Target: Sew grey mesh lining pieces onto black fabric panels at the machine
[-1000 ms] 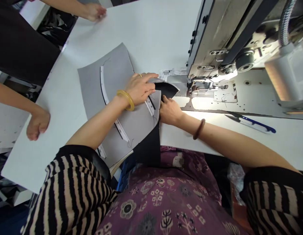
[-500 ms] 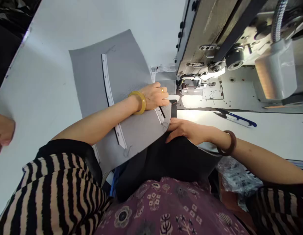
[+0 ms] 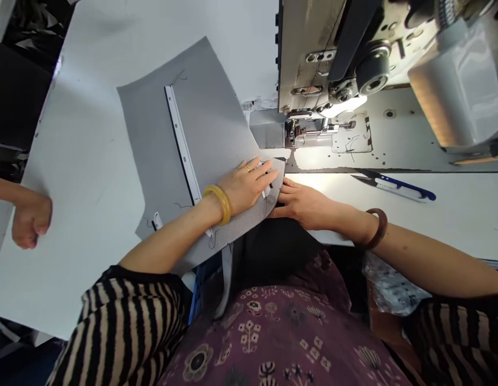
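Note:
A grey fabric panel (image 3: 152,134) with a dark underside lies on the white table, and white strips (image 3: 184,155) with small holes are fixed across it. My left hand (image 3: 249,185) rests flat on the panel's right corner, fingers stretched over a short strip. At that corner's edge, my right hand (image 3: 303,203) pinches the fabric, its fingertips partly hidden. Black fabric (image 3: 273,252) hangs below the table edge onto my lap. Just beyond the hands, the needle area of a sewing machine (image 3: 293,131) is lit and apart from the panel.
Blue-handled thread snips (image 3: 402,187) lie on the table to the right. A lamp (image 3: 458,91) juts out beside the machine head. Another person's hand (image 3: 31,220) is over the table's left side. A clear plastic bag (image 3: 394,287) sits below the table edge.
The black fabric has come down over my lap. My left hand has slid to the panel's corner and flattened; my right hand has moved from the fold to the corner's outer edge.

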Demonstrator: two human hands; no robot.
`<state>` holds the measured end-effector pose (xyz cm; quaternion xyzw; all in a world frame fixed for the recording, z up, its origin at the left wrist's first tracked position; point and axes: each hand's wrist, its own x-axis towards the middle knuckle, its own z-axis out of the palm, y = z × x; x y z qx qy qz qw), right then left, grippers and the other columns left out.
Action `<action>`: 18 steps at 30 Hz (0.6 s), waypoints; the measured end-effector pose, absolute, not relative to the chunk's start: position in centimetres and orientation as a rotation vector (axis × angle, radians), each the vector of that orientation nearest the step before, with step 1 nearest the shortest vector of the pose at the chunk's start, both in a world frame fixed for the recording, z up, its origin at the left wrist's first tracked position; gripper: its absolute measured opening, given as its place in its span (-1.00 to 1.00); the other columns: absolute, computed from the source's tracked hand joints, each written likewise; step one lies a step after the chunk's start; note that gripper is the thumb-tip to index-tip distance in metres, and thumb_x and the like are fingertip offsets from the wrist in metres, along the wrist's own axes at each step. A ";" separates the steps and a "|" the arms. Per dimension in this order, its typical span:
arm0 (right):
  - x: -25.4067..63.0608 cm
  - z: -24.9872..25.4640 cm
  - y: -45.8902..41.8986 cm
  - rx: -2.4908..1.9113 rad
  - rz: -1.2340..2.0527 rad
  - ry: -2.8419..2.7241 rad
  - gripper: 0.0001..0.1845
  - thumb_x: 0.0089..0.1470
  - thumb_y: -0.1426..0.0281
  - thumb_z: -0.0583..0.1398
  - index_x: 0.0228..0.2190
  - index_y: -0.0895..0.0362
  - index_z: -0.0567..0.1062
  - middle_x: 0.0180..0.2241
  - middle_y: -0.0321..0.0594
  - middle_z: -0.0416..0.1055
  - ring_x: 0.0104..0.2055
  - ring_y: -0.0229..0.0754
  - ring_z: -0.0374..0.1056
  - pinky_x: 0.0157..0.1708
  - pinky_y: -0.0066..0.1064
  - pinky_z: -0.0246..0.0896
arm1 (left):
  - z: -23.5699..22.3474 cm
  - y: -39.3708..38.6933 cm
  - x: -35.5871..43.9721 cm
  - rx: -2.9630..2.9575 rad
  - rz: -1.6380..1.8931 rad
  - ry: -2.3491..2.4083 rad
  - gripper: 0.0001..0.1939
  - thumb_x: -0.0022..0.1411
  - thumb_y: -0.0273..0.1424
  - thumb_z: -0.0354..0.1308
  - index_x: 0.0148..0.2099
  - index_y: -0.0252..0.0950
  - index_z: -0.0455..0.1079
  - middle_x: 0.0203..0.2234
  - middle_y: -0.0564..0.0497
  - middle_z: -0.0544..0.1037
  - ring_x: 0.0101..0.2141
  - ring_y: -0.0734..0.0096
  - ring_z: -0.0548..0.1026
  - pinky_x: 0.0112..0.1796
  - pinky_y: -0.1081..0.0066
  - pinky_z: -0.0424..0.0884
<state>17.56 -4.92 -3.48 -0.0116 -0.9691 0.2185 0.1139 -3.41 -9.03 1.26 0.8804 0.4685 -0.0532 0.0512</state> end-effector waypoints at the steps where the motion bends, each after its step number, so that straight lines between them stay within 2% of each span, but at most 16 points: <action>1: 17.6 -3.6 -5.0 -0.039 0.624 -2.850 -0.53 0.10 0.50 0.10 0.01 -0.03 0.53 -0.08 -0.11 0.45 0.09 -0.04 0.25 0.26 0.12 -0.08 | 1.1 -8.9 -3.2 2.665 -0.141 1.450 -0.51 0.34 -0.55 -0.15 0.28 -0.33 0.25 0.23 -0.19 0.33 0.23 -0.01 0.28 0.14 0.01 0.36; 8: 17.5 -3.7 -5.1 -0.034 0.537 -2.870 -0.49 0.10 0.51 0.09 0.08 0.05 0.48 -0.09 -0.06 0.45 0.03 -0.04 0.29 0.20 0.06 0.05 | 0.5 -8.3 -3.4 2.683 0.052 1.464 -0.55 0.35 -0.49 -0.12 0.21 -0.30 0.36 0.18 -0.11 0.41 0.16 0.09 0.36 0.15 0.07 0.37; 14: 17.4 -3.4 -5.2 -0.038 0.579 -2.887 -0.51 0.08 0.52 0.09 0.04 0.07 0.51 -0.10 -0.02 0.44 0.04 0.00 0.29 0.17 0.08 0.06 | 0.4 -8.1 -4.0 2.728 0.100 1.435 -0.56 0.32 -0.50 -0.08 0.18 -0.29 0.40 0.15 -0.04 0.45 0.11 0.07 0.39 0.09 0.09 0.43; 18: 17.4 -3.1 -5.2 -0.036 0.599 -2.862 -0.53 0.07 0.52 0.09 0.01 0.06 0.52 -0.11 -0.08 0.45 0.04 -0.06 0.29 0.21 0.04 0.02 | 0.5 -7.9 -4.2 2.734 0.109 1.423 -0.56 0.32 -0.50 -0.08 0.18 -0.29 0.40 0.14 -0.03 0.46 0.09 0.07 0.40 0.03 0.11 0.47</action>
